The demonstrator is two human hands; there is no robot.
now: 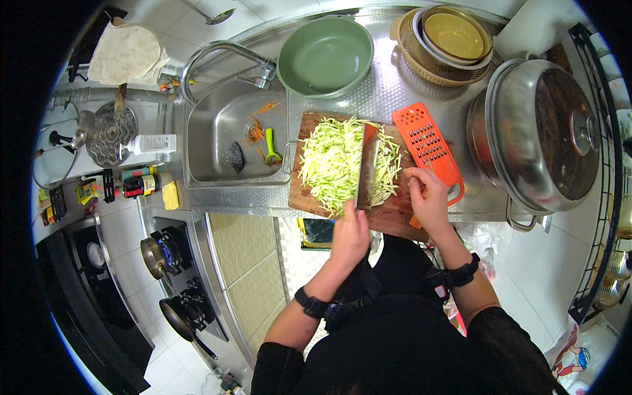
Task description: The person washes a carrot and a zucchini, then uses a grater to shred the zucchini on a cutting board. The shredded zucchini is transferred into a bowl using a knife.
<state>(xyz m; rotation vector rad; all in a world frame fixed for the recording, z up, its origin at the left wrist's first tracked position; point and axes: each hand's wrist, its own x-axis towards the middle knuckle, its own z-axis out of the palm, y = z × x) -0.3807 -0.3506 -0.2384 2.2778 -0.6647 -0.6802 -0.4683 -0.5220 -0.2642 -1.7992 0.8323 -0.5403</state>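
Note:
A heap of pale green vegetable shreds (331, 163) covers much of a wooden cutting board (390, 217). My left hand (351, 232) grips a kitchen knife (368, 163) at its near end, fingers close to the blade. The broad blade stands on edge among the shreds, with some lying to its right. My right hand (429, 197) hovers over the board's right side, fingers curled and fingertips near one another; whether they pinch anything is unclear. Beneath it, a small orange piece (414, 223) shows at the board's edge. An orange grater (424, 136) rests partly on the board, beside my right hand.
Left of the board is a steel sink (202, 148) holding a green peeler (271, 148), a scouring pad (236, 157) and orange peelings. Behind stand a green basin (326, 57) and stacked bowls (454, 37). A large lidded pot (538, 133) sits right. One stove burner (170, 252) is lit.

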